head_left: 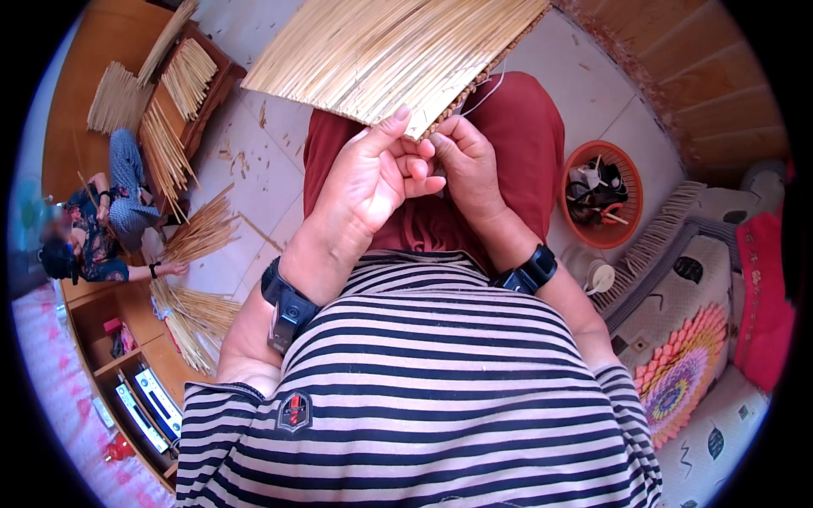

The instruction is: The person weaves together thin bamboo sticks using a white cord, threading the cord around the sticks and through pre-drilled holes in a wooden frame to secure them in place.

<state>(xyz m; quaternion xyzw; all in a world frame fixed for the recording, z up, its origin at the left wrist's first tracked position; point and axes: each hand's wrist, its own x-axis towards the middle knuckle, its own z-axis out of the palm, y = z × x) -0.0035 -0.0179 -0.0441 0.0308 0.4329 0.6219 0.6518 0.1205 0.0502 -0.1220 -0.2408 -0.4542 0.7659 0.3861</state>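
Note:
A pale straw mat (381, 55) with a braided right edge lies tilted over my knees at the top. My left hand (377, 173), palm upward and fingers curled, has its thumb on the mat's lower corner. My right hand (466, 169) pinches at that same corner, where the braiding ends, its fingertips close to those of my left. A thin loose strand (500, 76) loops out from the braided edge. Dark devices are strapped to both my wrists.
At left, another person (85, 237) sits among straw bundles (195, 237) beside wooden furniture (72, 59) bearing more straws. Straw bits lie on the tiles. At right stand an orange basket (572, 161) of dark items, a pale round container (593, 271) and a patterned sofa (694, 406).

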